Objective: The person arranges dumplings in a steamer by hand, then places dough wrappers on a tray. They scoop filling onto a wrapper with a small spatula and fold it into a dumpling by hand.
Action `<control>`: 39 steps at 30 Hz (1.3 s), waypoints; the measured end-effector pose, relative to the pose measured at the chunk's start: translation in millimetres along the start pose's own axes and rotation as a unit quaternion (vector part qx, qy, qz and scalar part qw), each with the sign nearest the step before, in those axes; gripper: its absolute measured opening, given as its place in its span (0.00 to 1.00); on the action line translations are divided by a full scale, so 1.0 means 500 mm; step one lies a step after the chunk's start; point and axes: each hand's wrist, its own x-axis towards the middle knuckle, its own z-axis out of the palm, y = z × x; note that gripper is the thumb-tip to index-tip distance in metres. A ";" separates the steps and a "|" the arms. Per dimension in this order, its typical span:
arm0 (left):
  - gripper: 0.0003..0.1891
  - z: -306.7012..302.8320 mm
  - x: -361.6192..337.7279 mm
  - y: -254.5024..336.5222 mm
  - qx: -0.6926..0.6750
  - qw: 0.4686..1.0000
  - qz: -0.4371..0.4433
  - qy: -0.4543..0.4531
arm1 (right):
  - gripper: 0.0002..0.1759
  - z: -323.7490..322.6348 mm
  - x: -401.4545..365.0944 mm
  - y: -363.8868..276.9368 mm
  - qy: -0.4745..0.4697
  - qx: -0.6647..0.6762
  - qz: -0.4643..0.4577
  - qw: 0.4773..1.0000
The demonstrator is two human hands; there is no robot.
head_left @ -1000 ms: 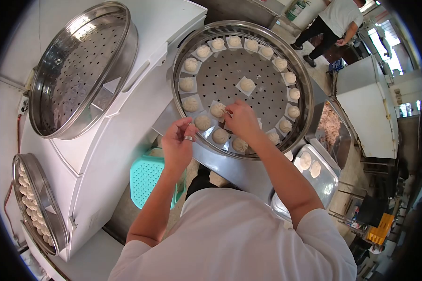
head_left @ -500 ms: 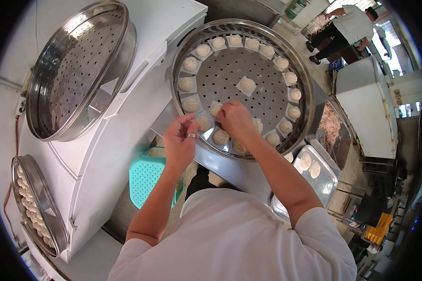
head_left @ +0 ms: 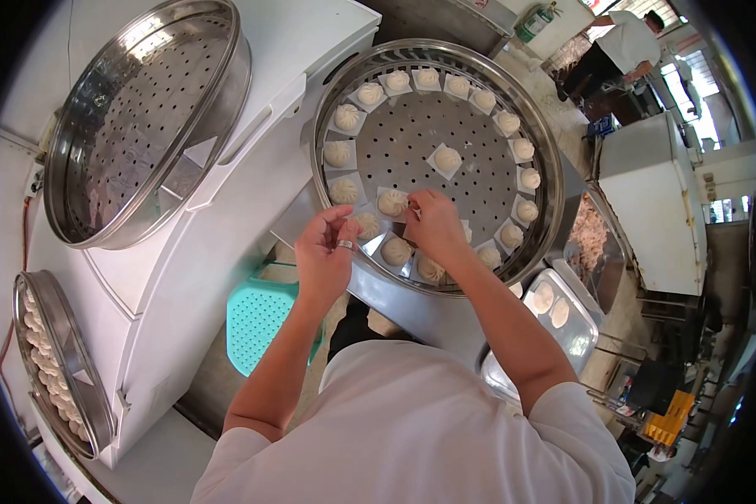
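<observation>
Steamer tray (head_left: 395, 134) on counter (head_left: 412, 312), buns on paper squares ringing its edge. One bun (head_left: 392, 202) sits inside the ring at the tray's 8 o'clock, paper under it; centre bun (head_left: 447, 159) alone near mid-tray. Right hand (head_left: 435, 227): fingers bunched at first bun's 3 o'clock side, can't tell if gripping. Left hand (head_left: 326, 252): ring on a finger, fingers curled at tray's 8 o'clock rim, near a ring bun (head_left: 365, 225); contact or pinch unclear. Hands apart from each other.

Clock of whole view: perforated tray (head_left: 168, 126) at 10, bun-filled tray (head_left: 88, 336) at 8, teal stool (head_left: 262, 323) also 8 but closer in, metal pan (head_left: 580, 332) with pale discs (head_left: 559, 314) at 4, filling (head_left: 590, 231) at 3, another person (head_left: 626, 46) between 1 and 2.
</observation>
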 end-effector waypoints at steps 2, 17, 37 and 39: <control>0.10 0.000 0.001 -0.004 -0.006 1.000 -0.004 0.001 | 0.08 -0.005 -0.001 0.000 0.004 -0.015 -0.020 1.000; 0.11 0.002 0.000 -0.011 0.000 1.000 0.004 -0.008 | 0.07 0.011 0.024 0.003 -0.096 -0.162 -0.125 0.974; 0.12 0.048 0.061 -0.008 -0.012 0.999 0.047 -0.015 | 0.06 0.017 0.052 0.027 -0.101 -0.111 -0.119 0.981; 0.12 0.058 0.082 -0.008 -0.011 0.999 0.048 -0.013 | 0.07 0.019 0.046 0.025 -0.103 -0.091 -0.098 0.986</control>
